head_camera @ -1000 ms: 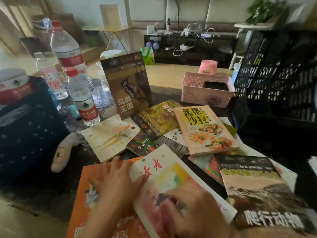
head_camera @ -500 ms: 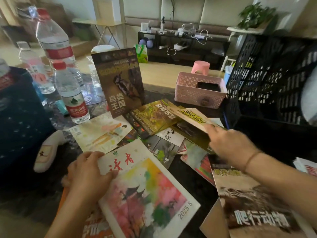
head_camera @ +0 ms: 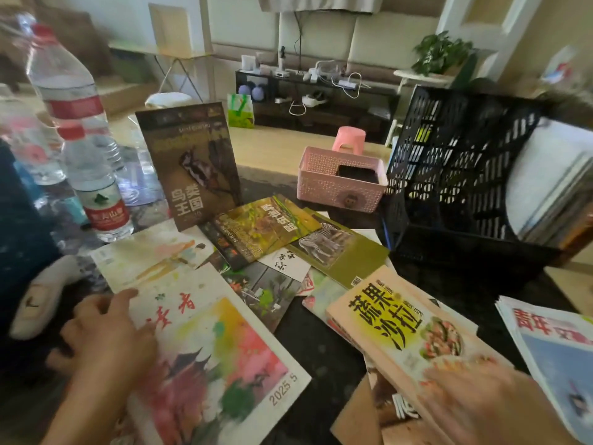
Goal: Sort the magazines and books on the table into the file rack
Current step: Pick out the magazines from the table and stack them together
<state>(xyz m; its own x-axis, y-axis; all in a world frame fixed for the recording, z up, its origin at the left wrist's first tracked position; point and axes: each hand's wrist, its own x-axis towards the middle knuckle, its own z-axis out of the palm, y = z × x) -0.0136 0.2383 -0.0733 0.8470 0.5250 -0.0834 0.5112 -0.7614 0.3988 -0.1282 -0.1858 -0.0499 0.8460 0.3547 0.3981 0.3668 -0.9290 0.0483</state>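
A black mesh file rack (head_camera: 449,175) stands at the right, with a pale stack of magazines (head_camera: 552,181) in its right compartment. Books and magazines lie spread over the dark table. My left hand (head_camera: 106,335) holds the left edge of a colourful painted magazine (head_camera: 218,358), thumb on its cover. My right hand (head_camera: 481,403), blurred, grips the near end of a peach salad cookbook (head_camera: 394,319), which is tilted above a brown animal book (head_camera: 394,406). A bird book (head_camera: 192,165) stands upright behind the pile. A green book (head_camera: 266,226) and a zebra book (head_camera: 333,248) lie in the middle.
A pink basket (head_camera: 340,184) sits beside the rack. Water bottles (head_camera: 96,187) and a dark blue box (head_camera: 22,236) crowd the left side. A white soft object (head_camera: 35,303) lies by the box. A blue-and-white magazine stack (head_camera: 561,348) sits at the near right.
My right hand reached to the middle pile, took the salad cookbook and drew it to the near right, uncovering the zebra book. My left hand stayed on the painted magazine's edge.
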